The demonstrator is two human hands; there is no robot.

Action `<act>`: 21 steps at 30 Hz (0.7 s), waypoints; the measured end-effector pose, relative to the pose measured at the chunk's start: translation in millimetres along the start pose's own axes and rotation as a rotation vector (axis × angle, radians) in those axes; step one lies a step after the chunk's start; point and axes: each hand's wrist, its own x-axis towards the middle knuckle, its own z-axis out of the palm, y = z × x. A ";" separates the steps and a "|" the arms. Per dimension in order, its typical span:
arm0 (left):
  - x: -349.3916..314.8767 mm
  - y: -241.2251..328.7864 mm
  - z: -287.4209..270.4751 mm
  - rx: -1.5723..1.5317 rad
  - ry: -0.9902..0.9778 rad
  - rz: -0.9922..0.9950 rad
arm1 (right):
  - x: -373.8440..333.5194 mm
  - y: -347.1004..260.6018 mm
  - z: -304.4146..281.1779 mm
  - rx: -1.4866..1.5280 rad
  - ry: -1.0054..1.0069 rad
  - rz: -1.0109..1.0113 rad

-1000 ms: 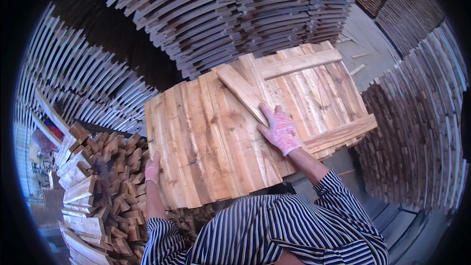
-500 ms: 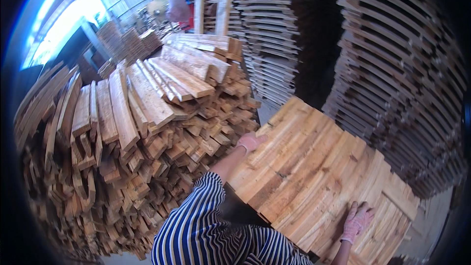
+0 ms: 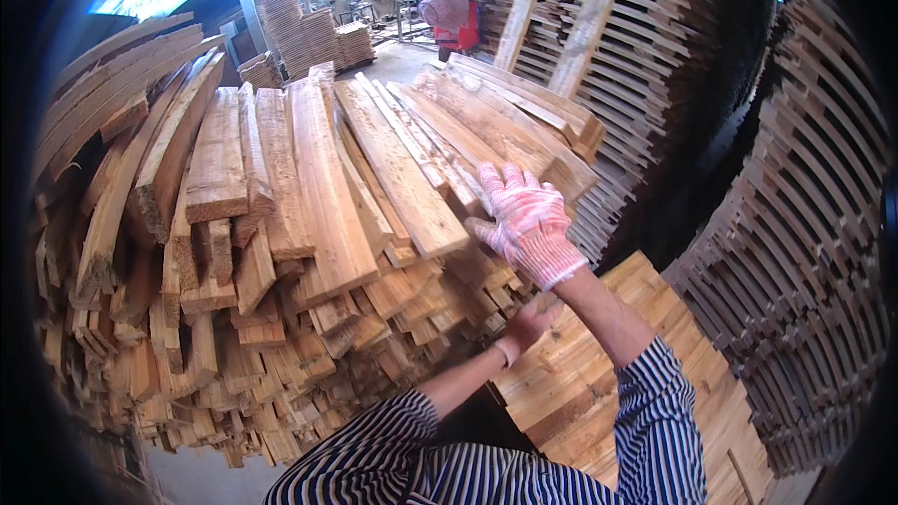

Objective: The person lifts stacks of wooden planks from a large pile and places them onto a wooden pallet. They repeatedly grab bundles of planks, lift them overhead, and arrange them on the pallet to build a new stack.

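My right hand [image 3: 527,223], in a pink-stained white knit glove, is stretched over the right end of a large pile of rough-sawn boards. Its fingers are spread; whether the fingertips touch a board [image 3: 412,187] I cannot tell. Below it my left hand [image 3: 529,327], also gloved, is blurred, between the pile and the left edge of a flat layer of boards [image 3: 580,393] laid side by side. Its fingers are too smeared to read. My right forearm crosses over part of that layer.
Tall stacks of spaced slats stand at the right [image 3: 795,252] and back right [image 3: 645,65]. Two upright boards [image 3: 580,42] lean behind the pile. Farther back are shorter wood stacks [image 3: 297,33] and a red object [image 3: 468,30] beside a rounded pinkish shape.
My right hand has left the flat board layer and swung up and left to the pile. My left hand has moved from the layer's far left edge. The view has turned toward the pile.
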 end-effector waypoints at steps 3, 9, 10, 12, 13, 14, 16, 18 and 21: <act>-21.2 -15.4 -30.8 0.185 0.072 -0.075 | 27.1 -26.1 5.1 -0.098 -0.046 -0.011; -33.9 68.7 -23.8 -0.416 -0.170 -0.173 | 52.1 42.6 -38.3 0.483 -0.037 0.179; -33.0 108.1 -13.0 -0.399 -0.188 -0.242 | 35.9 58.8 -49.0 0.560 -0.054 0.267; -21.6 157.7 -6.5 -0.674 -0.331 -0.216 | 0.1 72.2 -76.7 0.773 -0.081 0.378; -14.3 173.3 -5.9 -0.805 -0.393 -0.178 | -24.3 70.8 -87.3 0.980 -0.130 0.432; -19.0 191.2 -19.8 -0.934 -0.371 -0.106 | -44.0 54.2 -93.6 1.181 -0.154 0.417; -6.2 185.3 -30.0 -1.044 -0.291 -0.026 | -106.2 53.2 -95.0 1.403 -0.115 0.565; 13.0 174.0 -10.6 -1.053 -0.074 0.034 | -187.6 59.4 -99.8 1.466 0.008 0.840; 0.7 218.0 29.5 -1.072 -0.021 0.235 | -307.8 50.8 -122.7 1.491 0.005 1.114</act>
